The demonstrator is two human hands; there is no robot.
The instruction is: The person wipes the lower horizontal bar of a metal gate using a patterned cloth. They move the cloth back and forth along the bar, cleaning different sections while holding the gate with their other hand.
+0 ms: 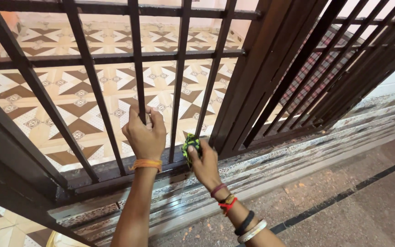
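Nearest to us, our two forearms rise from the bottom edge. The right one carries several bangles and a red thread at the wrist; the left one has an orange band. Below them runs a speckled stone floor (344, 215) with a dark stripe across it, and beside it a pale patterned step (270, 158) along the foot of the gate.

Our right hand (205, 163) is closed on a green-and-black scrubbing cloth (190, 145), pressing it against the base of a dark metal gate (115, 171) — the cloth sits just where an upright bar meets the bottom rail, right of centre. Our left hand (146, 135) is wrapped around the neighbouring upright bar (136, 59), fingers curled tight about it, a little higher than the cloth.

Beyond the grille lies a tiled floor (69, 96) in cream and brown star patterns. To the right a second leaf of the gate (325, 64) swings away at an angle, and through its bars we glimpse a checked red fabric — what it belongs to we cannot tell.
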